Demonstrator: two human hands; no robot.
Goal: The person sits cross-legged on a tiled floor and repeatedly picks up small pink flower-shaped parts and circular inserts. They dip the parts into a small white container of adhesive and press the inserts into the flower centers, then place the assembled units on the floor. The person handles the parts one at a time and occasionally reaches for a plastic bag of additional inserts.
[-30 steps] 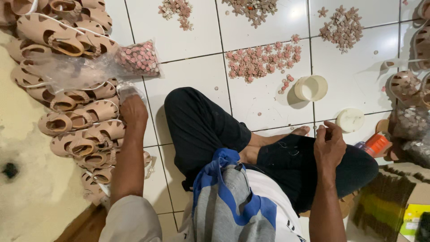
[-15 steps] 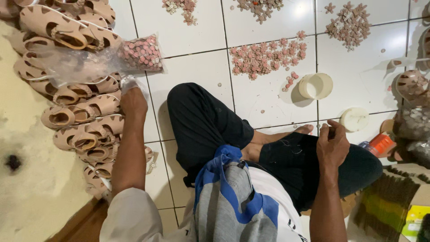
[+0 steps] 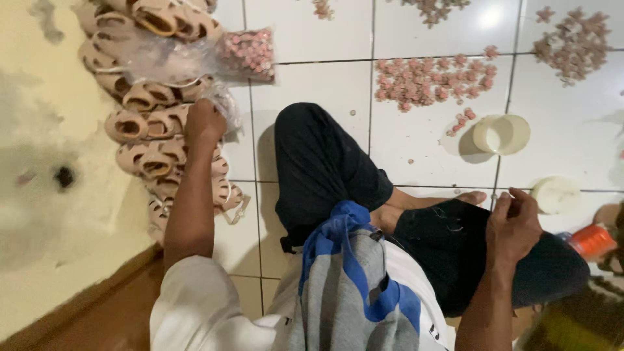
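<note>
Reaching with left hand [image 3: 205, 123] at ten o'clock, fingers curled on clear plastic bag [image 3: 195, 62] lying over beige sandals [image 3: 140, 127]. Right hand [image 3: 513, 224] at four o'clock, fingertips pinched together; held item too small to tell.

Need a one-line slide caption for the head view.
Seated person's left hand reaches a pile of beige sandals; right hand rests on knee, pink flower trims on tiles.
</note>
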